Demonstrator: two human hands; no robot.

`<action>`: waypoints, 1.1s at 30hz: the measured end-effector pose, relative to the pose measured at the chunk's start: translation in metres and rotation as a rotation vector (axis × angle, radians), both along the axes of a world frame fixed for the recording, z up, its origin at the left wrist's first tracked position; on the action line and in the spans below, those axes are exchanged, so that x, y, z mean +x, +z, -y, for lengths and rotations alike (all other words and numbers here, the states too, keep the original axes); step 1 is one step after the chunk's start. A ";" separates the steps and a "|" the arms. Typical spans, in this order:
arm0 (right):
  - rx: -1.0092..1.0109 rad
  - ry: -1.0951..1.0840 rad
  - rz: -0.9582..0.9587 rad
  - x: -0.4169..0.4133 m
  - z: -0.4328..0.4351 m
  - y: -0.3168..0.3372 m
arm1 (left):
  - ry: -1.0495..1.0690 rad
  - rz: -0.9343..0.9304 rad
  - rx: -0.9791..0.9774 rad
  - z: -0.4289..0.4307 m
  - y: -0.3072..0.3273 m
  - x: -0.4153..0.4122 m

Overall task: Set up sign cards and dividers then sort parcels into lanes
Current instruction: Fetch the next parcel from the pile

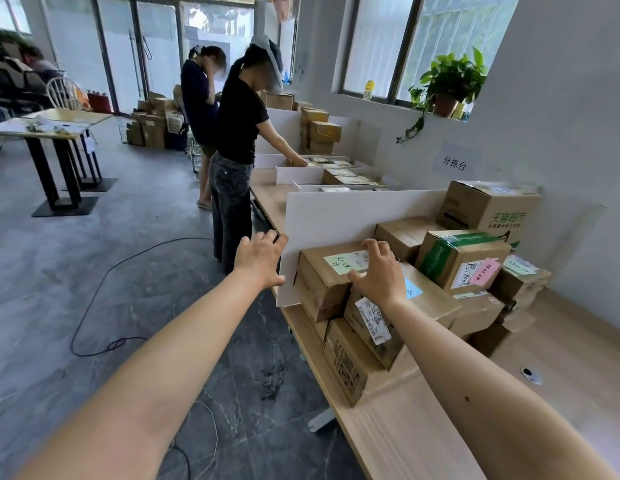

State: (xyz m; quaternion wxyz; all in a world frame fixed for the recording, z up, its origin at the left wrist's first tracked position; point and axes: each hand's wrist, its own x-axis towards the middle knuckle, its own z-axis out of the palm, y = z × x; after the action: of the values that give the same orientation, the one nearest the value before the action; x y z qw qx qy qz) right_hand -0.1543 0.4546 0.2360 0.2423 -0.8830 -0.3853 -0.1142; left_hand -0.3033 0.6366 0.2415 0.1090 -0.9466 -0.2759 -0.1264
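Work surface: a long wooden table [405, 431] set against the wall.

Divider [336, 216]: a white board standing upright across the table, its near end at the table's front edge. It separates a pile of cardboard boxes [464, 258] on the near side from lower white dividers [301, 174] and flat packets farther along.

Parcel [317, 275]: a brown box with a green label [339, 264] on top. It sits high on the near pile, its far side against the divider.

Left hand [262, 259]: fingers loosely extended, tips at the divider's near end and thumb stretched out below them. No finger visibly wraps round the board.

Right hand [378, 271]: arched over the top of the parcel, fingertips near the far edge by the divider and thumb at the near edge, so that it spans and holds the box from above.

Surroundings: a person in a black shirt [241, 123] stands farther along the table with one hand in a far lane, and a second person stands behind. A paper sign [454, 162] is fixed to the wall, a potted plant [450, 77] sits on the windowsill, and a dark cable [104, 289] lies on the floor.
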 end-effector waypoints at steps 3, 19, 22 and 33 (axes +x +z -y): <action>0.015 -0.019 -0.019 0.028 -0.010 0.001 | -0.037 -0.006 -0.030 -0.008 -0.001 0.026; 0.055 -0.141 -0.027 0.156 -0.039 0.013 | -0.279 0.005 -0.205 -0.028 0.011 0.170; 0.064 -0.172 -0.002 0.168 -0.029 0.019 | -0.298 0.010 -0.220 -0.022 0.013 0.189; 0.083 -0.350 0.052 0.202 0.021 0.021 | -0.387 -0.086 -0.265 -0.011 0.007 0.243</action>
State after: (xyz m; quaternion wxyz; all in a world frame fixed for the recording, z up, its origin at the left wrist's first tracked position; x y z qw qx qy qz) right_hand 0.0482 0.4337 0.2570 0.2449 -0.9227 -0.2268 -0.1931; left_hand -0.0603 0.6478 0.2481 -0.0307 -0.9924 -0.0985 -0.0673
